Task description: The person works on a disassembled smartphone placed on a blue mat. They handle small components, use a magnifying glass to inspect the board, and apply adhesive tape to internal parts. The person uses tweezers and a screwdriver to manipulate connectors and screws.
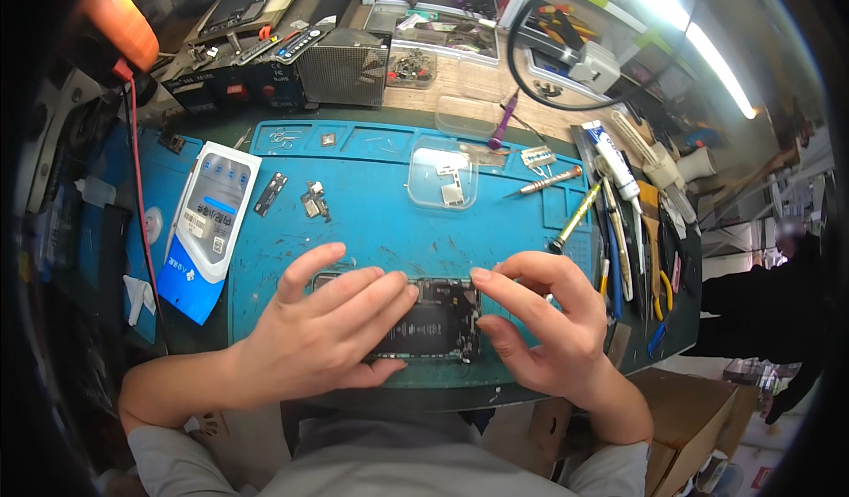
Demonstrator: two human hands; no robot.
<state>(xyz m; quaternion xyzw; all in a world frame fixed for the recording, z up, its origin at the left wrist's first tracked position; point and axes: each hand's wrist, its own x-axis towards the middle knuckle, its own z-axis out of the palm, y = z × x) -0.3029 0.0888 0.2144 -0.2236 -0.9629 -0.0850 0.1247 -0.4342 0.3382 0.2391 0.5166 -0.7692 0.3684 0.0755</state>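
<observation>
An opened phone, its dark battery and inner boards showing, lies crosswise on the blue mat. My left hand holds its left part, long fingers across the top and thumb at the lower edge. At the other end, my right hand has index finger and thumb on the edge, gripping it. Beyond sit a clear box with metal plates, small removed parts, a dark strip and a silver screwdriver. A blue-and-white packet lies to the left.
A row of tools runs along the right, under a ringed magnifier. A machine and parts trays stand at the back. An orange object is top left. A dark-clothed person stands at right, above cardboard boxes.
</observation>
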